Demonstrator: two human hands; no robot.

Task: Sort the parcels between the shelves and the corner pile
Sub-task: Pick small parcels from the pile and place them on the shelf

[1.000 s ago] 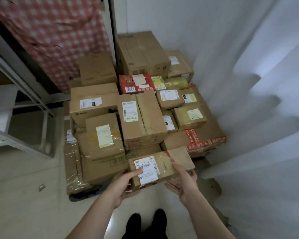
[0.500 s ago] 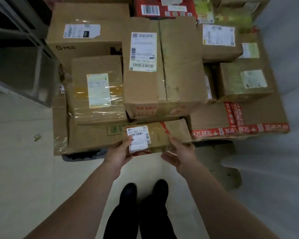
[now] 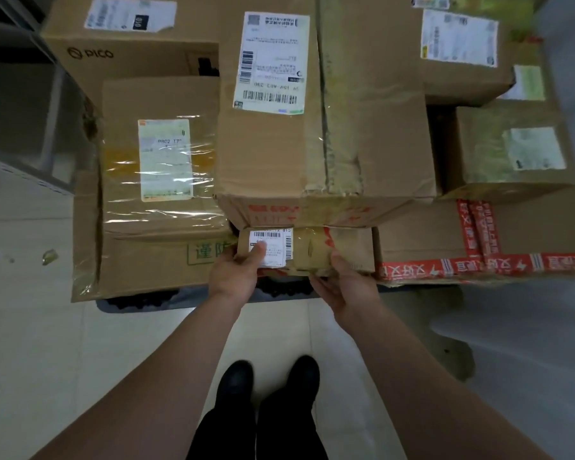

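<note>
A small flat brown parcel point(image 3: 316, 249) with a white barcode label sits at the front foot of the corner pile, tucked under the overhang of a big taped box point(image 3: 322, 127). My left hand point(image 3: 238, 273) grips its left end, thumb on the label. My right hand point(image 3: 344, 283) holds its right front edge, thumb on top and fingers beneath. The parcel lies between a low box with green print point(image 3: 153, 263) and a red-taped box point(image 3: 445, 240).
A plastic-wrapped box point(image 3: 160, 161) and a PICO carton point(image 3: 130, 51) stack at the left, more labelled boxes point(image 3: 512, 157) at the right. A grey metal shelf frame point(image 3: 20, 134) stands far left. White curtain point(image 3: 528, 343) hangs right. My black shoes point(image 3: 269, 380) stand on the tiled floor.
I have leaned in and down toward the pile. The small parcel moved from held out in front of the stack into the gap under the big box.
</note>
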